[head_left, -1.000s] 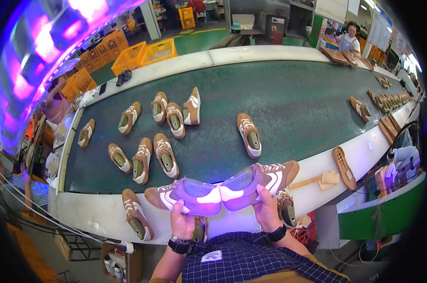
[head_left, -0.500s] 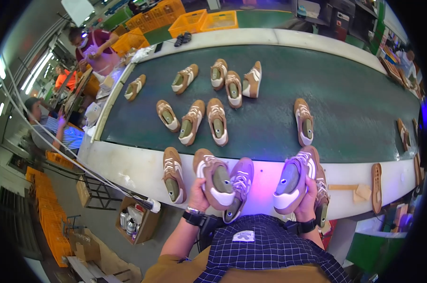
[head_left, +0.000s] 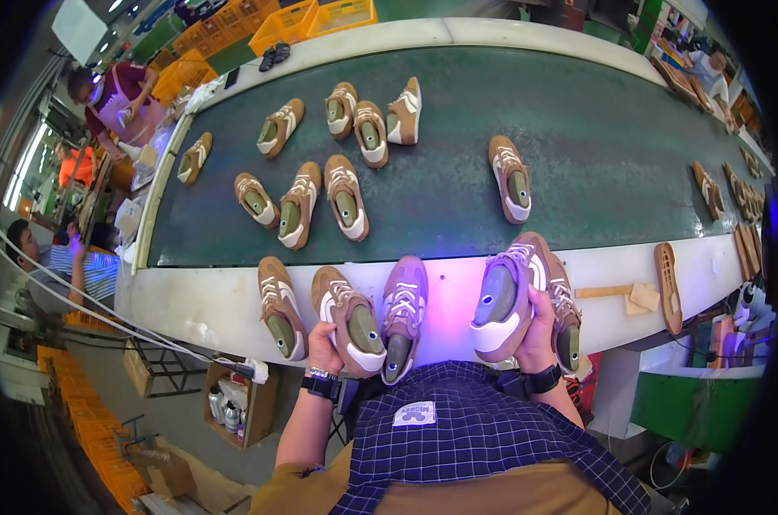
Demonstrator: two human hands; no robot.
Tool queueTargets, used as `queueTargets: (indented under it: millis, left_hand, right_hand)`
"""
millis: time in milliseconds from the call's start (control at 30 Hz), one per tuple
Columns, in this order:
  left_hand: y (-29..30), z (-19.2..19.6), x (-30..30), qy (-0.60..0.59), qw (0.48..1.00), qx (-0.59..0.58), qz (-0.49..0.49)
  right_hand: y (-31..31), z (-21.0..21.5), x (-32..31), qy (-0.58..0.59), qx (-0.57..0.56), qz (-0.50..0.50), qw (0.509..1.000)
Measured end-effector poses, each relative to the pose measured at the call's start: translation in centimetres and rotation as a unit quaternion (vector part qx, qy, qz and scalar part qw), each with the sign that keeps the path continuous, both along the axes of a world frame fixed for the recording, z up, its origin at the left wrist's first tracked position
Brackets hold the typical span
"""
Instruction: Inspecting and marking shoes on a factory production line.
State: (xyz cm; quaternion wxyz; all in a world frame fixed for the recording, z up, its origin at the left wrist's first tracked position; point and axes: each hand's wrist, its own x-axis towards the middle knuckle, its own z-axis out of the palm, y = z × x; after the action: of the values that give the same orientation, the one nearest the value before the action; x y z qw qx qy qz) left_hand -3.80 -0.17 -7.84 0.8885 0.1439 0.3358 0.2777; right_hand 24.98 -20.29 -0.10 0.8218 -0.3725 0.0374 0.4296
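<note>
My left hand (head_left: pixel 324 347) grips a brown sneaker (head_left: pixel 342 302) with white laces and side stripes by its heel, low over the white ledge. In my right hand (head_left: pixel 538 333) is a matching sneaker (head_left: pixel 502 296), tilted with its heel toward me, apparently lifted off the ledge. Both have a greenish last inside. Between the hands a sneaker (head_left: pixel 404 311) rests on the ledge under purplish light. Another sneaker (head_left: pixel 277 302) stands left of my left hand. One more sneaker (head_left: pixel 568 324) lies just beyond my right hand, partly covered by it.
Several similar sneakers stand on the dark green belt (head_left: pixel 440 206). On the white ledge (head_left: pixel 612 266) to the right lie a wooden stick (head_left: pixel 602 292), a tan pad (head_left: pixel 643 297) and a loose sole (head_left: pixel 667 287). A person (head_left: pixel 123 103) works at the far left. A box of bottles (head_left: pixel 234 403) sits below.
My left hand has lowered its sneaker and moved it left, clear of the purplish-lit sneaker. My right hand still holds its sneaker. The whole view has shifted, so the belt appears further left and higher.
</note>
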Motion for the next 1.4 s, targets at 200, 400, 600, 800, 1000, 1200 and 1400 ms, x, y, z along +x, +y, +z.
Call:
queueTargets:
  millis: [200, 400, 600, 800, 1000, 1200, 1400]
  left_hand:
    - [0.5, -1.4, -2.6, 0.350, 0.890, 0.285, -0.068]
    - [3.8, 3.2, -5.5, 0.686, 0.456, 0.565, 0.050]
    - [7.1, -0.8, -8.1, 0.457, 0.835, 0.303, 0.039]
    - [8.0, -1.4, -13.8, 0.264, 0.940, 0.168, 0.135]
    - [2.6, 7.4, -6.4, -0.019, 0.978, 0.187, 0.093]
    - [-0.9, 9.5, 2.8, -0.047, 0.965, 0.257, 0.030]
    - [-3.6, 12.2, 9.7, -0.097, 0.958, 0.258, -0.075]
  right_hand:
    - [-0.4, -0.4, 0.3, 0.027, 0.017, 0.008, 0.999]
    - [-0.2, -0.8, 0.1, 0.011, 0.025, 0.022, 0.999]
    - [-1.1, -0.3, -0.5, 0.022, 0.000, 0.042, 0.999]
    - [-0.5, 0.3, -0.7, 0.026, -0.006, 0.096, 0.995]
    - [-1.2, -0.5, -0.1, 0.028, 0.032, 0.147, 0.988]
    - [-0.4, -1.0, 0.4, 0.027, 0.147, 0.189, 0.970]
    - [0.5, 0.0, 1.1, 0.002, 0.158, 0.256, 0.954]
